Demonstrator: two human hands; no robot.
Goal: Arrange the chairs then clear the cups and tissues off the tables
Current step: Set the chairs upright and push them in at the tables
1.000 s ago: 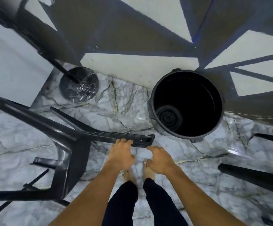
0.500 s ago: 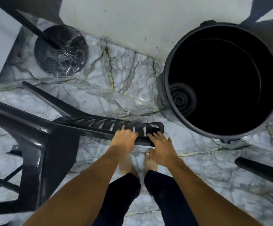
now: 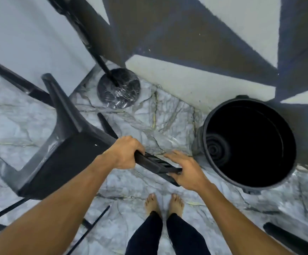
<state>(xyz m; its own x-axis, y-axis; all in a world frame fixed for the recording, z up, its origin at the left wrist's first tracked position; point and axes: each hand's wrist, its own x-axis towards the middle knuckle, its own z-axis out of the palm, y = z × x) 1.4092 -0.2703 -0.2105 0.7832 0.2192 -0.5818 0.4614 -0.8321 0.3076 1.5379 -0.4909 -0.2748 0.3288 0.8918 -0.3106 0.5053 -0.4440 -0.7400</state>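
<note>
A black plastic chair is tipped up in front of me, its seat underside and legs pointing left and upward. Its slatted backrest top runs between my hands. My left hand grips the left part of that backrest, fingers curled over its edge. My right hand holds the right end of it, thumb under and fingers lying over the top. No cups or tissues are in view.
A large black bin, dark inside, stands right of my hands near the wall. A round black table base with its pole sits behind the chair on the marble floor. Another dark chair leg shows at lower right. My bare feet stand below.
The chair has come up off the floor and swung, its legs now rising left. My hands have risen with the backrest, and the view has pulled back from the bin.
</note>
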